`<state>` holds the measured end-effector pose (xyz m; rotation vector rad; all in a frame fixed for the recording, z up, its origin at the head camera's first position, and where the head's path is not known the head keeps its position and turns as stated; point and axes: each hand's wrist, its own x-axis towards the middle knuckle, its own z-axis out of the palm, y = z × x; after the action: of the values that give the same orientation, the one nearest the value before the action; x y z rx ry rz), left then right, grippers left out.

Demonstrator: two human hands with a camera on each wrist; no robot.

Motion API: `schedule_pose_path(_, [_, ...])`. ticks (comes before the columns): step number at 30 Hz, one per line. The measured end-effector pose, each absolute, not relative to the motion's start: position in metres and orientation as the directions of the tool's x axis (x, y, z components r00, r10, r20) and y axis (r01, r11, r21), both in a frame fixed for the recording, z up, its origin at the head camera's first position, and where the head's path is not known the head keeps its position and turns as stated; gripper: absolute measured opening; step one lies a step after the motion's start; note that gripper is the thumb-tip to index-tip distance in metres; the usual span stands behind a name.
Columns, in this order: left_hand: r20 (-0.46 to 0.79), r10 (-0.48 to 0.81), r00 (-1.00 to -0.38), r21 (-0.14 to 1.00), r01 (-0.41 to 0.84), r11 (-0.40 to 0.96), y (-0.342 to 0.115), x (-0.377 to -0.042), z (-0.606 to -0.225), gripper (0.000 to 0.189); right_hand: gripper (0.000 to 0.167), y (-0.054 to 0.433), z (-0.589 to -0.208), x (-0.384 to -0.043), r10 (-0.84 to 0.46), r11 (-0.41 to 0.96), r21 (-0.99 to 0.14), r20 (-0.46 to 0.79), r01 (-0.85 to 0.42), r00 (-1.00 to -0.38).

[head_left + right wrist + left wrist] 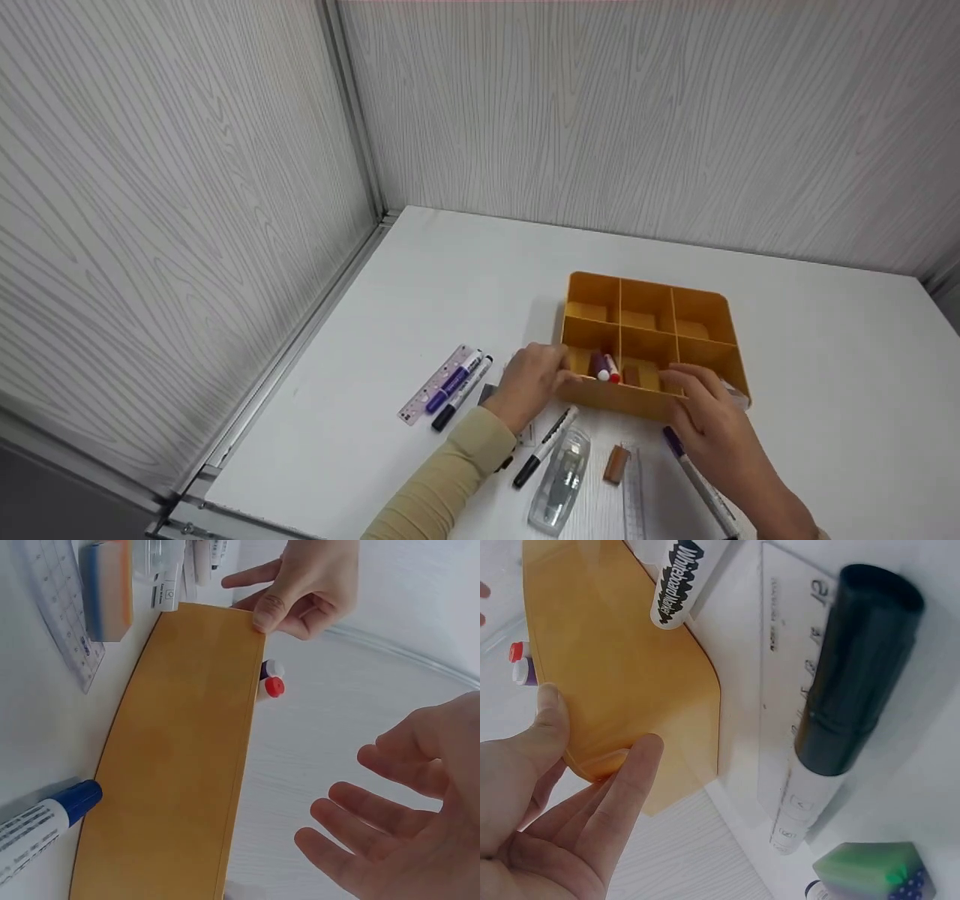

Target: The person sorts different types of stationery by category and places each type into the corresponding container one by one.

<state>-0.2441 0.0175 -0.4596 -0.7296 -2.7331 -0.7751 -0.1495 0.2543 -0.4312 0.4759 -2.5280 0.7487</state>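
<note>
A yellow-orange organizer box (615,397) with several compartments lies on the white table. At its front left corner, my left hand (529,384) grips the wall; in the left wrist view the thumb (551,716) lies at the rim and the fingers are against the outside. My right hand (716,433) hovers by the front right side, and in the right wrist view its loosely bent fingers (352,821) hold nothing. Two markers, one white-ended (601,366) and one red-ended (613,369), stand in the front left compartment. A brown block (631,375) sits in the front middle one.
Left of the box lie a pink ruler (431,390), a purple marker (454,384) and a black-capped marker (463,394). In front are another black-capped marker (546,448), a clear plastic item (561,484), a striped eraser (109,589), a clear ruler (634,499) and a blue-capped marker (49,825).
</note>
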Motion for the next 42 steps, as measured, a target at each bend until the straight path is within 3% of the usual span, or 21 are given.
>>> schedule_pose_path(8, [0.296, 0.398, -0.868, 0.428, 0.493, 0.758, 0.018, -0.244, -0.46, 0.022, 0.034, 0.272, -0.442, -0.132, -0.158, 0.78, -0.448, 0.536, -0.437, -0.83])
schedule_pose_path(19, [0.353, 0.41, -0.841, 0.414, 0.534, 0.737, 0.017, -0.243, -0.461, 0.022, 0.031, 0.295, -0.465, -0.112, -0.084, 0.858, -0.449, 0.357, -0.25, -0.93])
schedule_pose_path(24, [0.341, 0.4, -0.85, 0.436, 0.521, 0.734, 0.018, -0.243, -0.461, 0.022, 0.026, 0.301, -0.468, -0.109, -0.059, 0.889, -0.449, 0.082, -0.089, -0.995])
schedule_pose_path(29, [0.346, 0.396, -0.85, 0.432, 0.519, 0.737, 0.018, -0.243, -0.461, 0.022, 0.026, 0.306, -0.473, -0.112, -0.022, 0.906, -0.42, -0.189, 0.06, -0.982])
schedule_pose_path(36, [0.336, 0.394, -0.856, 0.445, 0.513, 0.734, 0.017, -0.243, -0.461, 0.021, 0.033, 0.306, -0.483, -0.116, 0.019, 0.905, -0.387, -0.376, 0.176, -0.926])
schedule_pose_path(42, [0.336, 0.393, -0.856, 0.448, 0.513, 0.732, 0.018, -0.243, -0.461, 0.021, 0.038, 0.309, -0.489, -0.115, 0.032, 0.898, -0.384, -0.434, 0.216, -0.901])
